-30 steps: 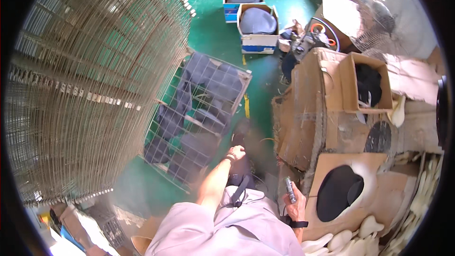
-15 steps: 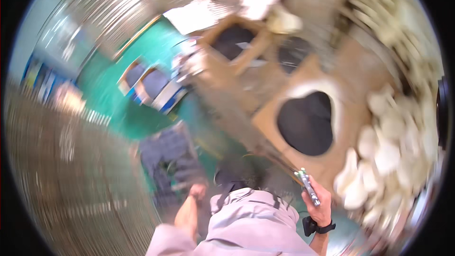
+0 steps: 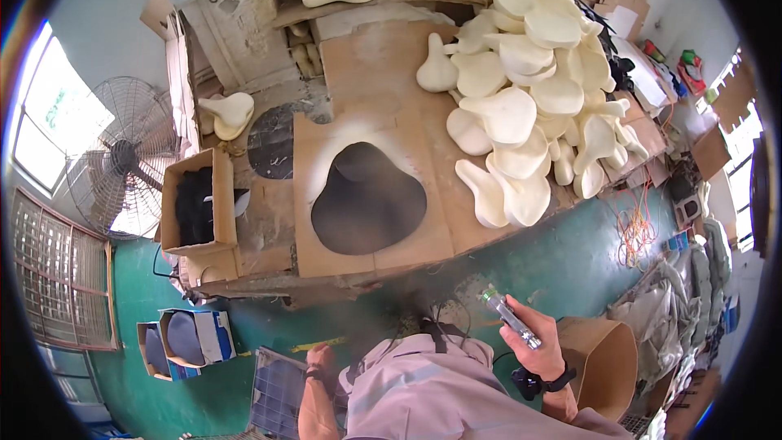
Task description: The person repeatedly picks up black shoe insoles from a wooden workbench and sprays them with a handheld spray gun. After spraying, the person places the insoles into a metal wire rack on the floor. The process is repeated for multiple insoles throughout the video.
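In my right hand [image 3: 533,341] is a silver spray gun [image 3: 509,319] with a green part at its front end, pointing toward the table. A dark watch-like band sits on that wrist. My left hand [image 3: 318,355] hangs low beside my body, above a wire-mesh crate [image 3: 275,395]; its fingers look curled, and what is inside them, if anything, is hidden. Before me on the table, a black saddle-shaped piece [image 3: 368,200] lies on a cardboard sheet [image 3: 407,265], ringed by whitish residue. Neither hand touches it.
Cream foam saddle pads [image 3: 509,114] are heaped on the table's right. An open carton [image 3: 171,212] of black pieces stands at its left end, near a large fan [image 3: 122,157]. Blue-white boxes [image 3: 213,334] sit on the green floor. Another carton [image 3: 599,358] stands right of me.
My view has swung, so the table now lies straight ahead instead of to the right, and the blur has cleared. The spray gun stays in my right hand; my left hand remains low.
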A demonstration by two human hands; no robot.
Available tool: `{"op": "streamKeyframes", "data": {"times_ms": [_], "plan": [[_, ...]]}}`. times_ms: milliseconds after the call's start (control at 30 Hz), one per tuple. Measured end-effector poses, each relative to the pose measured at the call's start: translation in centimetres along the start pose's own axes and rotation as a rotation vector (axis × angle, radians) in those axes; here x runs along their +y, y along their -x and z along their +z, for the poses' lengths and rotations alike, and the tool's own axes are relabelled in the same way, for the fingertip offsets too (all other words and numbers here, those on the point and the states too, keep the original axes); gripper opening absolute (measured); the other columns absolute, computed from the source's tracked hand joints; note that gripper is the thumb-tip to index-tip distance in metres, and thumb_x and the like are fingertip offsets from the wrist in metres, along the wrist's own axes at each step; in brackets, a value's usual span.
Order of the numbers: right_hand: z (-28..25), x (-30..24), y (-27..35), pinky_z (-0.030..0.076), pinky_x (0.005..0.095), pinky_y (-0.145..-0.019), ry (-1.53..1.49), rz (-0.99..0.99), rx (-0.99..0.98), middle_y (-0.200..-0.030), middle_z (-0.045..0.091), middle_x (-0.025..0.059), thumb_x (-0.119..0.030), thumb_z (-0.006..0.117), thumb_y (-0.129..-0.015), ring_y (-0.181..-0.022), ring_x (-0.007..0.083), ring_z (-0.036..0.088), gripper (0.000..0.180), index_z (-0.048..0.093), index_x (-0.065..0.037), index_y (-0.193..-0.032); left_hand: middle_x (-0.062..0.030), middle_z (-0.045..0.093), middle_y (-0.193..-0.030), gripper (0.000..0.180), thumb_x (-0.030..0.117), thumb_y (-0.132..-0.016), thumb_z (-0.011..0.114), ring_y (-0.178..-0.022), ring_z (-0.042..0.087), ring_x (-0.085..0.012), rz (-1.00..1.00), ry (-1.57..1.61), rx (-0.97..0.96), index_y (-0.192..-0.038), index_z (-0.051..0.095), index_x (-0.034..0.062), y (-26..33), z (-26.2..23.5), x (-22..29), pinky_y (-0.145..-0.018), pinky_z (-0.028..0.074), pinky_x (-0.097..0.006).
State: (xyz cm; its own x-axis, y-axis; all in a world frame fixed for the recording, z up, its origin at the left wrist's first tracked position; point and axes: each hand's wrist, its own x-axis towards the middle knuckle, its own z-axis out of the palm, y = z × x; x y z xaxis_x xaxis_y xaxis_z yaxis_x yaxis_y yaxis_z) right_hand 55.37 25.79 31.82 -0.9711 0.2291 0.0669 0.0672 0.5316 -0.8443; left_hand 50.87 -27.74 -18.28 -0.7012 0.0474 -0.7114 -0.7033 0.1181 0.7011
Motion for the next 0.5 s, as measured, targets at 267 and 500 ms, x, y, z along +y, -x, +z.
{"op": "streamKeyframes", "data": {"times_ms": [267, 500], "plan": [[1.4, -2.0, -1.6, 0.054, 0.0343, -0.074, 0.006, -0.055, -0.008, -0.100, 0.071, 0.0194, -0.004, 0.075, -0.084, -0.080, 0.0313, 0.070, 0.052, 0.061, 0.002, -0.134, -0.0099, 0.076, -0.092, 0.037, 0.020, -0.084, 0.071, -0.080, 0.071, -0.0171, -0.042, -0.239, 0.175, -0.113, 0.074, -0.0028, 3.4, 5.3, 5.6, -0.069, 0.056, -0.030], [1.6, -3.3, -3.3, 0.055, 0.0353, -0.078, -0.029, -0.157, -0.252, -0.105, 0.071, 0.0194, 0.000, 0.076, -0.081, -0.085, 0.0330, 0.069, 0.058, 0.059, 0.002, -0.136, -0.0103, 0.078, -0.100, 0.034, 0.023, -0.082, 0.073, -0.092, 0.073, -0.0182, 0.041, -0.275, 0.094, -0.107, 0.078, 0.0008, 8.1, 1.3, -2.9, -0.083, 0.057, -0.030]]}}
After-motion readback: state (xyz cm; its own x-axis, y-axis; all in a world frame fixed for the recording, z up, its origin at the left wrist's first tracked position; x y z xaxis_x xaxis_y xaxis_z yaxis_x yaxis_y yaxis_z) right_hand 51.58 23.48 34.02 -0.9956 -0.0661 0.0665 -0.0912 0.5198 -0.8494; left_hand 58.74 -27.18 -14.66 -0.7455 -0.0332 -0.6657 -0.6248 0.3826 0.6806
